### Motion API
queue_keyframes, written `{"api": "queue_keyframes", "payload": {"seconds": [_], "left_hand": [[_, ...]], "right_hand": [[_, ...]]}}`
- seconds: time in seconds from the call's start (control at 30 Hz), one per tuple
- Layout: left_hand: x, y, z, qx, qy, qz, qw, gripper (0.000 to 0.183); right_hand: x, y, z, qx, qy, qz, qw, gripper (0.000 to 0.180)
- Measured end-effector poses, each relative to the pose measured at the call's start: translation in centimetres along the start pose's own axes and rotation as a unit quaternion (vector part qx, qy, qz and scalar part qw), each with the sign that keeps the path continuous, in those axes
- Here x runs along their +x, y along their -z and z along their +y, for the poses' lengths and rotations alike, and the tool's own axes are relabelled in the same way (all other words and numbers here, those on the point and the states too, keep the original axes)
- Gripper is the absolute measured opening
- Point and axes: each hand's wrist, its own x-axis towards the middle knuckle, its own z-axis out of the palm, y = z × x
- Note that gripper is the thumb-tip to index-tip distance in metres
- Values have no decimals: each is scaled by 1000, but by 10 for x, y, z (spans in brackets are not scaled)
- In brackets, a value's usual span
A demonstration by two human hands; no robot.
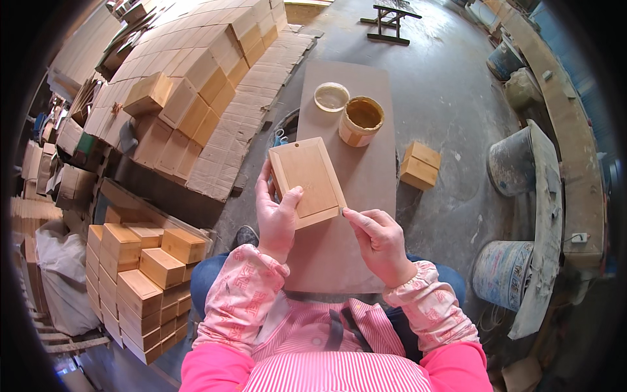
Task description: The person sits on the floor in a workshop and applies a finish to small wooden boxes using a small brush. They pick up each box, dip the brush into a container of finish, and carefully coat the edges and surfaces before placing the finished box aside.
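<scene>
My left hand [277,210] grips a light wooden box [308,179] from its left side, thumb on the top panel. The panel has a recessed groove around it and a small round hole near the far edge. My right hand [377,240] pinches a small grey piece [342,211] at the box's near right corner; the fingers mostly hide it, and its kind cannot be told. Beyond the box, an open tub [361,121] of brown paste stands on a board [343,264]. Its round lid [331,97] lies beside it.
Wooden boxes are stacked at the lower left [139,294]; a larger stack [196,73] stands on cardboard [245,117] at the upper left. Two small boxes [420,165] sit right of the board. Paint-stained buckets [504,274] line the right side. A dark stool [391,24] lies far ahead.
</scene>
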Motion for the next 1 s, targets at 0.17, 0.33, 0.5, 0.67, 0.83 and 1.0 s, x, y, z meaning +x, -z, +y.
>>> {"api": "queue_keyframes", "payload": {"seconds": [0.17, 0.33, 0.5, 0.67, 0.83, 1.0], "left_hand": [[1, -1, 1, 1, -5, 0, 1000, 81], [0, 0, 1, 9, 10, 2, 1000, 82], [3, 0, 0, 2, -2, -3, 1000, 82], [2, 1, 0, 8, 4, -6, 1000, 82], [2, 1, 1, 1, -2, -8, 1000, 82], [1, 0, 1, 2, -2, -9, 1000, 81]], "right_hand": [[-4, 5, -2, 98, -59, -33, 993, 29], [-3, 6, 2, 98, -89, -20, 991, 28], [-5, 11, 3, 62, -69, -32, 995, 30], [0, 16, 0, -90, 9, -29, 996, 33], [6, 19, -8, -118, 28, -9, 993, 34], [7, 24, -15, -183, 16, -50, 982, 30]]}}
